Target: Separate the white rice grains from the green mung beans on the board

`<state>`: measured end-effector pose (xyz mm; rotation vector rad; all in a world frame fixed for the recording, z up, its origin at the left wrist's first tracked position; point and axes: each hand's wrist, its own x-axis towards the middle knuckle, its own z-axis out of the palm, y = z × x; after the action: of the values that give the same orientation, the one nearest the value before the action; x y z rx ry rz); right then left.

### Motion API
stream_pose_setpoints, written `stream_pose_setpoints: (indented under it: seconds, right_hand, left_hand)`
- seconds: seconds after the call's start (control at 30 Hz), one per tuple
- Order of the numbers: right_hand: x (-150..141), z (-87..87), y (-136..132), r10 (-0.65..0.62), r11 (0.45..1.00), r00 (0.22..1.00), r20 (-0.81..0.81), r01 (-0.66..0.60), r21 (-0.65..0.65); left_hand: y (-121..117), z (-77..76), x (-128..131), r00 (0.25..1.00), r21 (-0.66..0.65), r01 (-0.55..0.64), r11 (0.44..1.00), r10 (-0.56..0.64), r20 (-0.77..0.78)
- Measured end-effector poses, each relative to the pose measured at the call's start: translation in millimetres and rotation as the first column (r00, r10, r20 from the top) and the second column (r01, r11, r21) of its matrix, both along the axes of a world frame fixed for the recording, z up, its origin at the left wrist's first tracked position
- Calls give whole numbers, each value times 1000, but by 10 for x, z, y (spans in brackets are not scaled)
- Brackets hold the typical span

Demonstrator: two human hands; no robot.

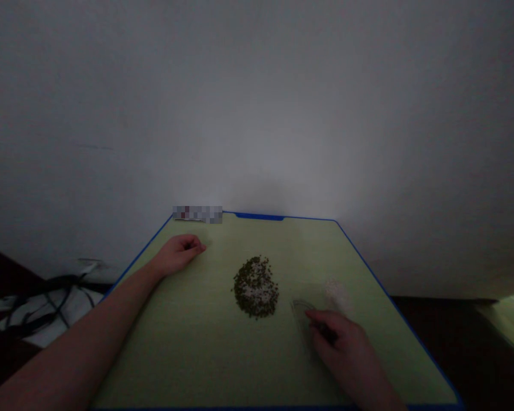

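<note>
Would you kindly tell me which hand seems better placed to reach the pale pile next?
Probably the right hand: it is right beside the pale pile, whereas the left hand is farther off, on the other side of the mixed pile.

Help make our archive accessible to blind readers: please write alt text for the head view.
A heap of mixed green and whitish grains lies on a blue-edged, pale green table, between a person's curled left hand and their right hand. The right hand is at a transparent item, its grip unclear, near a smaller whitish heap.
</note>
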<state>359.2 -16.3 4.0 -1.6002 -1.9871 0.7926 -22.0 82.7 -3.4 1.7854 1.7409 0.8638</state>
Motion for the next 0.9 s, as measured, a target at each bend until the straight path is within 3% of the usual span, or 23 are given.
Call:
stream_pose_setpoints:
  seconds: [0.27, 0.57, 0.8, 0.9]
  right_hand:
    - [-181, 57, -70, 151, 988, 988, -40, -152, -31]
    - [-94, 47, 57, 17, 999, 1000, 6, -16, -40]
    - [-158, -12, -89, 129, 989, 989, -69, -133, -65]
    - [-192, -15, -59, 118, 991, 991, -57, -121, -60]
  left_hand:
    - [1, -5, 4, 999, 12, 4, 1000, -3, -33]
    - [6, -13, -9, 1000, -10, 6, 1000, -6, -6]
    - [15, -7, -1, 1000, -13, 13, 1000, -14, -26]
    - [11, 2, 13, 1000, -11, 8, 1000, -9, -22]
